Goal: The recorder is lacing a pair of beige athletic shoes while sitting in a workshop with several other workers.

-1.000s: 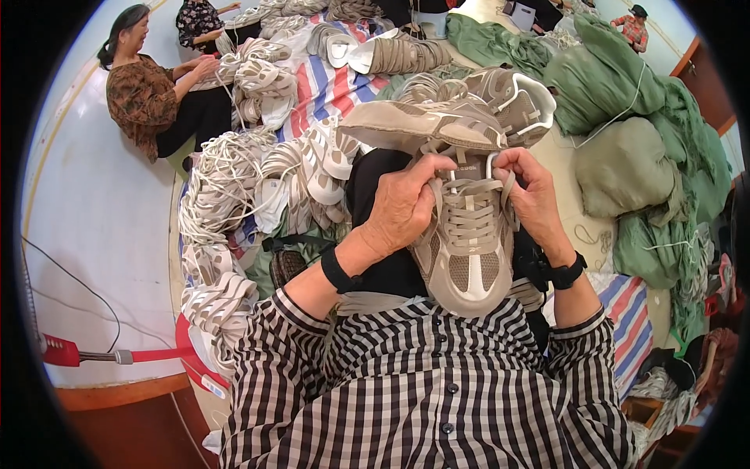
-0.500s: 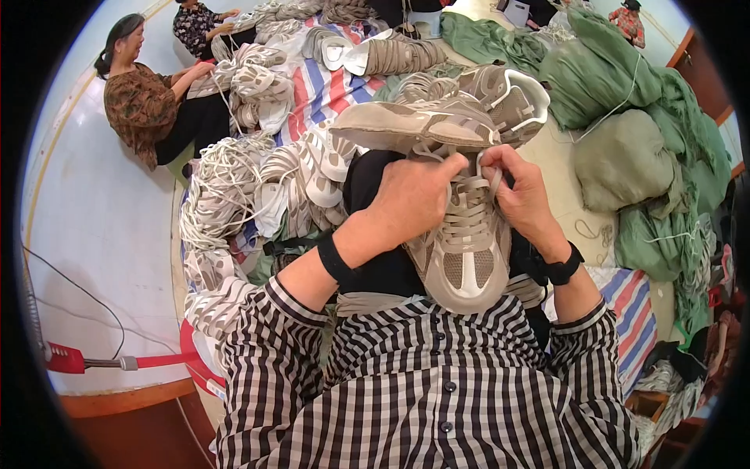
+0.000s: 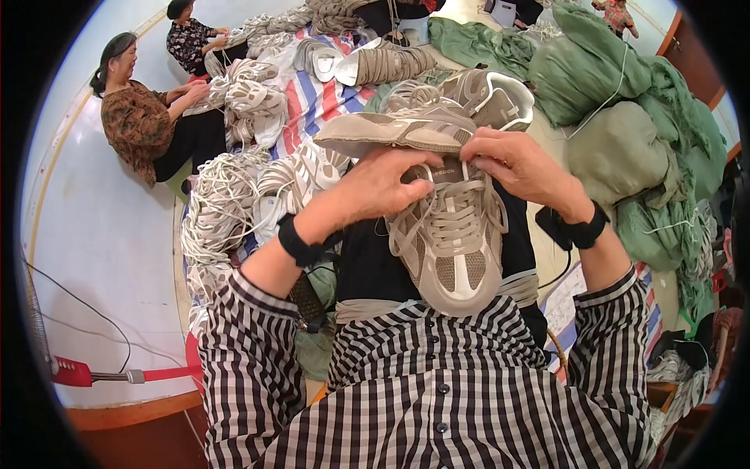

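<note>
"Checking my right grip (image 3: 525, 162) first: what has it got?"

"Fingertips pinched together on the lace (image 3: 455, 215), by the look of it, at the right rim of the shoe (image 3: 461, 285)'s opening. My left grip (image 3: 383, 187) sits at the left rim, thumb and forefinger bent by the edge; I can't make out whether lace is caught between them."

"So which way does the shoe lie from there?"

"Opening between my two grips, body running down from them, toe pointing at the checked shirt (image 3: 375, 399). Its long axis is roughly in line with the torso, and I'd call neither grip clearly nearer."

"Anything beyond?"

"Yes, a second shoe (image 3: 383, 134) lies crosswise just past the fingertips, one end to my left. Farther out I see a striped sheet (image 3: 328, 102)."
</note>
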Demonstrator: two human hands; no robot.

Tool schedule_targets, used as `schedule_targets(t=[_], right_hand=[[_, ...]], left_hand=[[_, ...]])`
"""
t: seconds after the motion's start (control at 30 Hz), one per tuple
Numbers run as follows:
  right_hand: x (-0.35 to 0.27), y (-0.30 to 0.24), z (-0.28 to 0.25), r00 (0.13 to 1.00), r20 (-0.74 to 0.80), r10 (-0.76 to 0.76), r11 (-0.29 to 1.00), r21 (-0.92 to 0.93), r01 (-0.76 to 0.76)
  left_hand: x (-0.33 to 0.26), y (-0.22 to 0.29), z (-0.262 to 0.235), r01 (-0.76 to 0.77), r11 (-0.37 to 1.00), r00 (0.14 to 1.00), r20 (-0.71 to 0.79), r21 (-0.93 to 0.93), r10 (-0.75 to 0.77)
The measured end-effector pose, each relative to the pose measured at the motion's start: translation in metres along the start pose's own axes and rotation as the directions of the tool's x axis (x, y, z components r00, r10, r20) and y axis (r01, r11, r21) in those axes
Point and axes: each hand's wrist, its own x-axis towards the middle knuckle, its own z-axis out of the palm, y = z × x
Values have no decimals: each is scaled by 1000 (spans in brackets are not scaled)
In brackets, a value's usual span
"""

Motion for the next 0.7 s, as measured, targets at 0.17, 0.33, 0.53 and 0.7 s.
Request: schedule_targets(t=[0.17,0.33,0.53,0.7], right_hand=[[13,-7,-18,983,181,-38,993,-104,58],[16,-21,-12,945,286,-156,954,-204,219],[23,-17,-32,899,438,18,937,-322,138],[27,-19,-32,869,494,-21,951,-259,171]], left_hand=[[26,-6,-23,168,984,909,379,50,-174],[32,11,-24,236,957,821,491,171,-291],[45,2,-34,32,983,761,633,183,-143],[42,14,-30,66,974,771,609,215,-186]])
